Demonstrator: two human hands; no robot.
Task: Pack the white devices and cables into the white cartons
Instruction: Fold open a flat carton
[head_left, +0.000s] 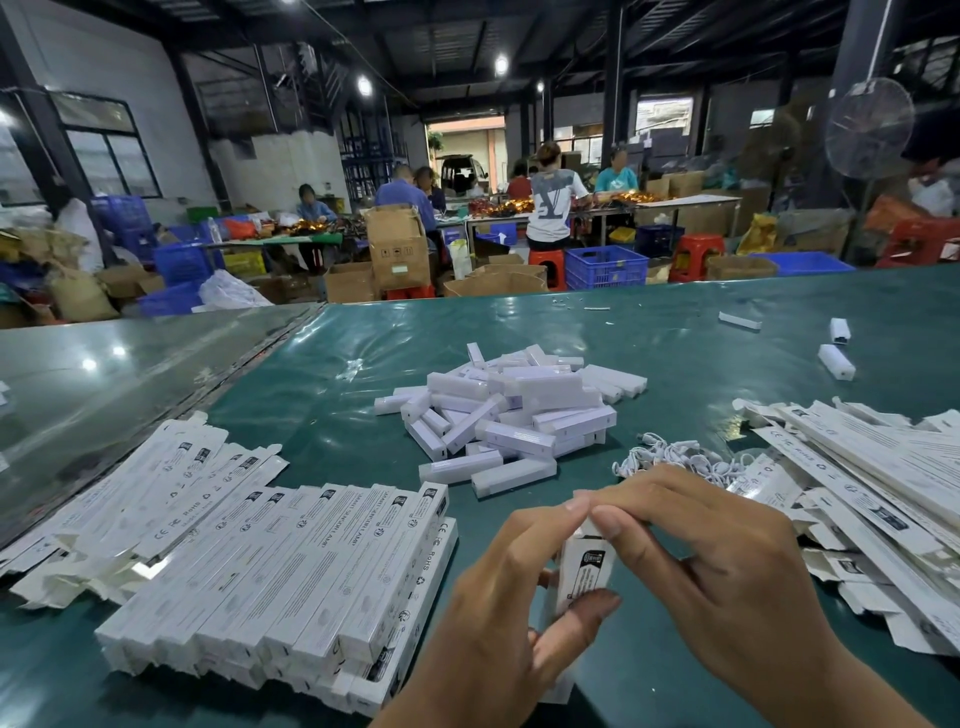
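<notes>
The carton (584, 571) being packed stands on end between both hands, low in the middle of the view just above the green surface (322, 374). It looks like thin printed card, light and easily creased, so it is best held by its long side walls while the end flap is folded. The left hand (498, 587) wraps round it from the left, thumb across the lower front face, its grip grasping the carton body. The right hand (727, 566) reaches over from the right with fingers bent, its grip pinching the top end, seemingly pressing the flap shut. Beyond lie the pile of white devices (514, 415), hard and smooth, and the limp tangle of cables (675, 457); filled cartons (291, 587) are stacked left, flat cartons (872, 483) right
</notes>
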